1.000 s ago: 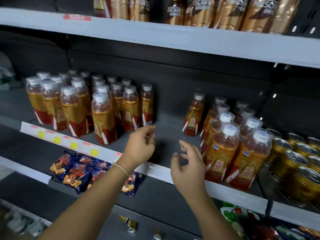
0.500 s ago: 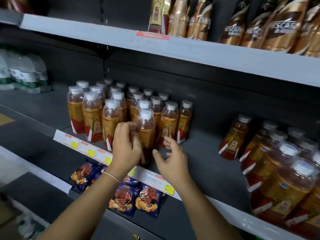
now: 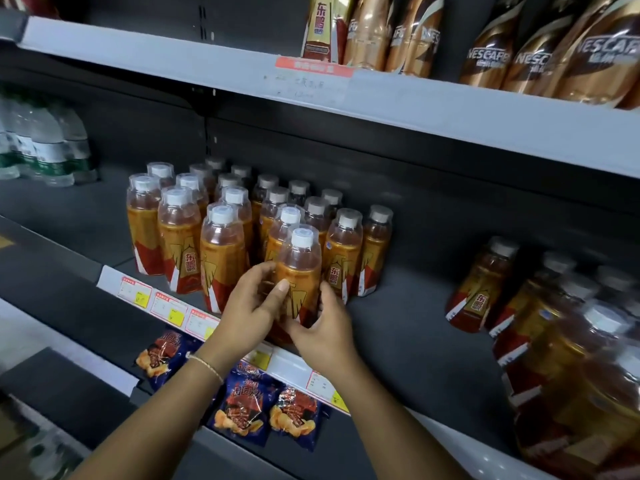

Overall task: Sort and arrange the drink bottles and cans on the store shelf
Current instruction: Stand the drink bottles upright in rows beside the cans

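Note:
An orange drink bottle [image 3: 300, 268] with a white cap and a gold-and-red label stands at the front edge of the middle shelf [image 3: 398, 327]. My left hand [image 3: 254, 306] grips its left side, thumb across the label. My right hand [image 3: 325, 332] curls round its lower right side. Behind it stands a cluster of several like bottles [image 3: 221, 216]. A second group of the same bottles [image 3: 561, 327] sits at the right, with one bottle [image 3: 479, 289] standing apart.
Gold coffee bottles [image 3: 512, 46] line the top shelf. Water bottles [image 3: 45, 143] stand at the far left. Snack packs [image 3: 249, 407] lie on the shelf below. Price tags [image 3: 166, 306] run along the shelf's front rail. Bare shelf lies between the two bottle groups.
Both hands moved left from the shelf's gap to the front bottle of the left cluster and closed round it. The view swung left with them.

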{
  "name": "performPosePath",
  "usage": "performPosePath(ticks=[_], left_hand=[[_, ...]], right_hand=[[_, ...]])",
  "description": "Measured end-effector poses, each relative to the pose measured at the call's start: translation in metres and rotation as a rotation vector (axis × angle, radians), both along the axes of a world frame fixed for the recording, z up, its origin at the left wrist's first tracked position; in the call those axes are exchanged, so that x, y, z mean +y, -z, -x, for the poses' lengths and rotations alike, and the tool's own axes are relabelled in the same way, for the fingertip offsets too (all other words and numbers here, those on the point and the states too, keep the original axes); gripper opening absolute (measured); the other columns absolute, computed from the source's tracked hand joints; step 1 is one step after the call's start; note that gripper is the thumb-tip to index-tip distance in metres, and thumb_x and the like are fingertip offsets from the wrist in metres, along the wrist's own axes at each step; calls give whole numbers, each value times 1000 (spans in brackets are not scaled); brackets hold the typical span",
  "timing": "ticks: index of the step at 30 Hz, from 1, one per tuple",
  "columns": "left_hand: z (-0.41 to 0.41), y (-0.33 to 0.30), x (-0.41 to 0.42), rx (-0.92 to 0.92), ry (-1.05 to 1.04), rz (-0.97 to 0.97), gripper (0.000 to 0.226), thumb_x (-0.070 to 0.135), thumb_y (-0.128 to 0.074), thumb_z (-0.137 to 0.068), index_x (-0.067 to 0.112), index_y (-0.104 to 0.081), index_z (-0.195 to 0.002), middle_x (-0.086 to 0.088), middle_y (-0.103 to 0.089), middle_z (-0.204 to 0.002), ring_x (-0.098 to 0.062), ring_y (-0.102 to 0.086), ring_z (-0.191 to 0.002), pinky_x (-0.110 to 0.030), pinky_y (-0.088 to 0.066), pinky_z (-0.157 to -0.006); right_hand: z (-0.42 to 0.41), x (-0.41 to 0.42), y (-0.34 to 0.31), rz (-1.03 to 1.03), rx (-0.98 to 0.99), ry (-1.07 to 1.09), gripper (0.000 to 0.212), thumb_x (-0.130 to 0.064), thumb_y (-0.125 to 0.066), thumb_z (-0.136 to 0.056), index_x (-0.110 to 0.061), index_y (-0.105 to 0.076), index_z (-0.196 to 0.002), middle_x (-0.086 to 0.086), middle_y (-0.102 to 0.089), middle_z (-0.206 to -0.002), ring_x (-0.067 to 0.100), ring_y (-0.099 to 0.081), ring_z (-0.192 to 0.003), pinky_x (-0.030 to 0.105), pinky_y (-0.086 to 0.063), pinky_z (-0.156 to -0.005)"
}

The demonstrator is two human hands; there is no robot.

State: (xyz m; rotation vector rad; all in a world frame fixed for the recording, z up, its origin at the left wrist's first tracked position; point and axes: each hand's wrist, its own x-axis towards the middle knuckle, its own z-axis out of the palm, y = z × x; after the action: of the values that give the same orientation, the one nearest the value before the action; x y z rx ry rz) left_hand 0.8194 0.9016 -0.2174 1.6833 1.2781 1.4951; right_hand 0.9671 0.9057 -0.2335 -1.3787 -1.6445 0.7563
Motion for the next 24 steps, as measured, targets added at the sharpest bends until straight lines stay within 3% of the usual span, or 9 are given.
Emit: performPosePath(ticks=[3, 6, 10, 15, 18, 21, 24], left_hand=[[-16, 0, 0, 30, 41, -15, 47, 48, -59, -90, 25, -55, -130, 5, -61, -124, -12, -59, -115, -42, -49, -99], [-41, -3, 4, 17, 154, -57, 46, 49, -63, -87, 28, -55, -127, 17, -63, -120, -5, -59, -115, -31, -50, -97], [-74, -4, 15, -6, 331, 35, 50, 40, -70, -85, 35, -50, -131, 22, -62, -122, 1, -56, -118, -22, -49, -96], [-112, -8, 25, 18, 472, 140, 63, 38, -76, -78, 43, -46, -133, 21, -61, -126, 1, -54, -121, -21, -46, -98], [-140, -11, 31, -7, 473, 173, 58, 23, -79, -79, 41, -51, -126, 14, -66, -120, -3, -59, -116, -31, -49, -100], [-166, -14, 33, -10, 477, 179, 53, 16, -77, -82, 38, -53, -123, 14, -69, -114, -1, -61, -111, -33, -51, -98], [-190, -18, 35, 7, 467, 193, 49, 16, -76, -83, 37, -53, -122, 10, -69, -113, 2, -62, -106, -29, -52, -94]], right_hand=[[-24, -3, -1, 19, 34, 7, 83, -36, -79, -71, -35, -40, -145, -7, -54, -139, 12, -53, -128, 42, -48, -106], [-54, -8, -3, 41, 54, 11, 78, -28, -81, -75, -44, -42, -141, -12, -58, -135, 6, -55, -124, 41, -50, -105], [-94, -20, -7, 64, 52, 23, 67, -23, -77, -81, -65, -45, -122, -26, -62, -123, -7, -58, -114, 34, -52, -101], [-135, -34, -12, 85, 45, 58, 62, -21, -71, -88, -51, -44, -135, -25, -61, -126, -3, -57, -118, 39, -49, -106], [-154, -40, -13, 80, 18, 105, 68, -20, -68, -92, -45, -35, -146, -19, -56, -137, 3, -52, -128, 44, -45, -110], [-171, -44, -13, 61, -11, 174, 73, -21, -64, -96, -41, -25, -154, -14, -49, -146, 7, -45, -135, 44, -41, -113], [-183, -47, -10, 55, 12, 278, 71, -21, -64, -96, -36, -27, -155, -9, -50, -146, 10, -47, -135, 44, -43, -111]])
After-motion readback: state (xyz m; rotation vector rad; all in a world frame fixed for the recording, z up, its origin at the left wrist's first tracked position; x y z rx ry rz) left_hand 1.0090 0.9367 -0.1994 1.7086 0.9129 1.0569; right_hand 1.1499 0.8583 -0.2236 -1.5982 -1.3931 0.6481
